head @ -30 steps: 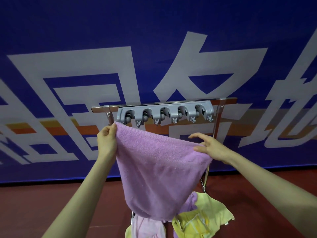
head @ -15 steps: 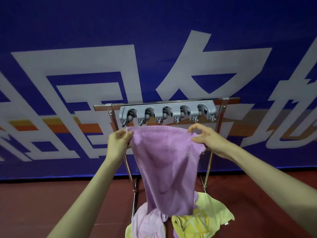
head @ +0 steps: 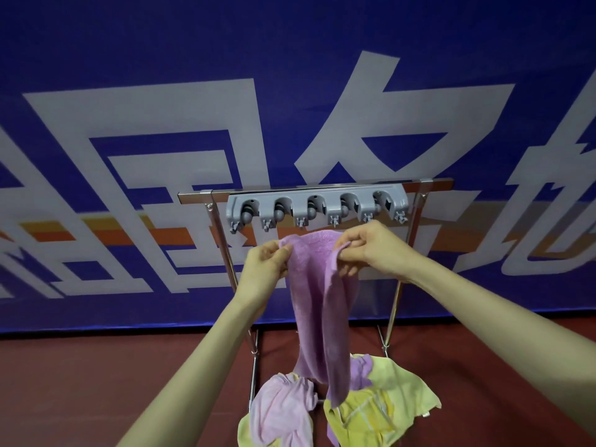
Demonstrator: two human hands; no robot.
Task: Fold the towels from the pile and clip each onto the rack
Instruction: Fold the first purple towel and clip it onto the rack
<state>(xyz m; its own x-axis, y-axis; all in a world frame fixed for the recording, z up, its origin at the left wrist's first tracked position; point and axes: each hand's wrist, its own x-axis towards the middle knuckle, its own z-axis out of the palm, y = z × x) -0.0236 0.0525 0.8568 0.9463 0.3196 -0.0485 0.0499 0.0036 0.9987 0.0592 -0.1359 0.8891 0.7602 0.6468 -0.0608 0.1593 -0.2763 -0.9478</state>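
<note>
A purple towel hangs folded lengthwise in front of me, narrow and long. My left hand pinches its upper left edge and my right hand pinches its upper right edge, the two hands close together. Just above them is the grey clip bar with several empty clips, fixed to a metal rack. The pile of towels, pink, yellow and purple, lies on the floor below the rack.
A blue banner wall with large white characters stands right behind the rack. The rack's thin metal legs run down to the dark red floor on both sides of the hanging towel.
My hands have come together, gathering the towel's top edge from a wide spread into a narrow fold. The towel now hangs longer and slimmer under the clips.
</note>
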